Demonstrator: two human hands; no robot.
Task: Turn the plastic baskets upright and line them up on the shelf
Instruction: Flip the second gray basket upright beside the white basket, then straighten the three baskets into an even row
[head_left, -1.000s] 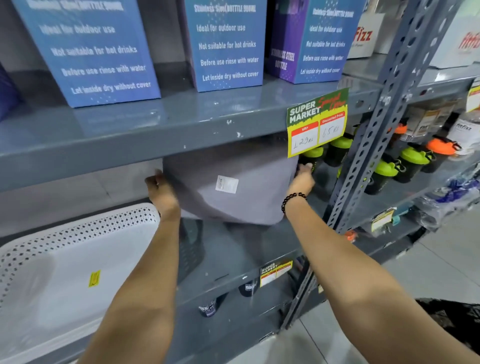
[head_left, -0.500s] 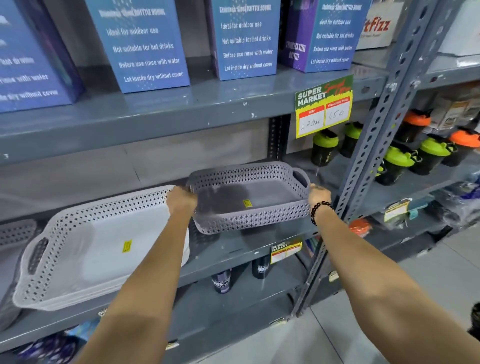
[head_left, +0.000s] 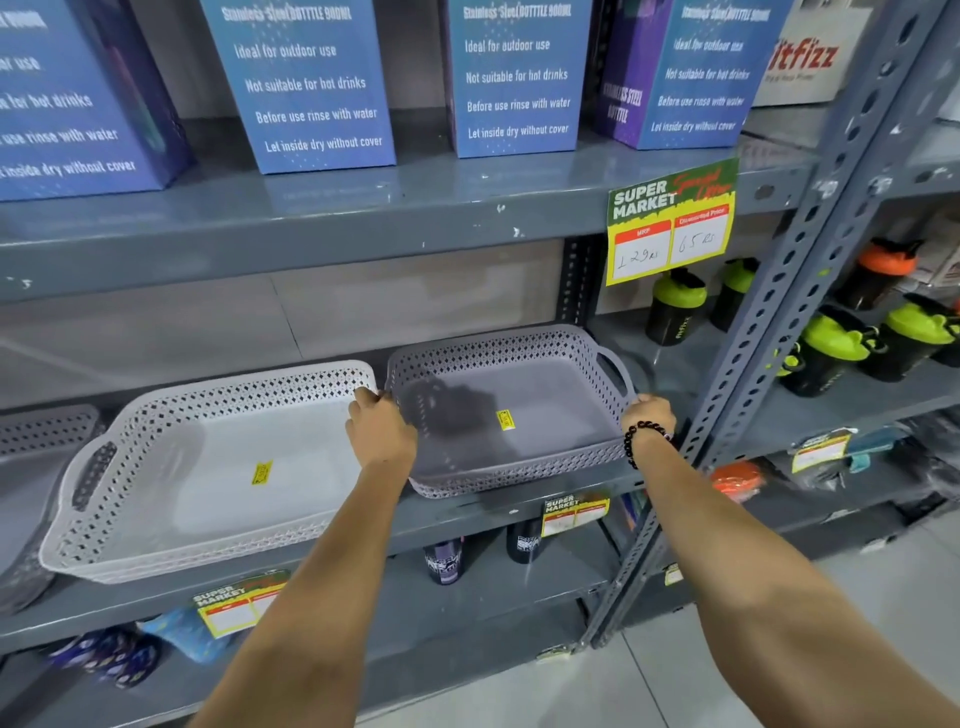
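A grey perforated plastic basket (head_left: 540, 405) stands upright on the grey metal shelf (head_left: 467, 512), its front edge a little past the shelf lip. My left hand (head_left: 382, 428) grips its left rim and my right hand (head_left: 647, 415), with a black bead bracelet at the wrist, grips its right rim by the handle. To its left a white perforated basket (head_left: 218, 467) also stands upright, almost touching it. Part of another grey basket (head_left: 36, 431) shows at the far left edge.
The shelf above (head_left: 363, 218) carries blue bottle boxes (head_left: 306, 83) and a hanging price tag (head_left: 670, 223). A perforated upright post (head_left: 769, 353) stands right of the grey basket. Black shaker bottles with green lids (head_left: 675, 306) stand behind and to the right.
The grey basket went from bottom-facing-me to upright, then came down onto the shelf beside the white basket. Both hands stayed on its rims.
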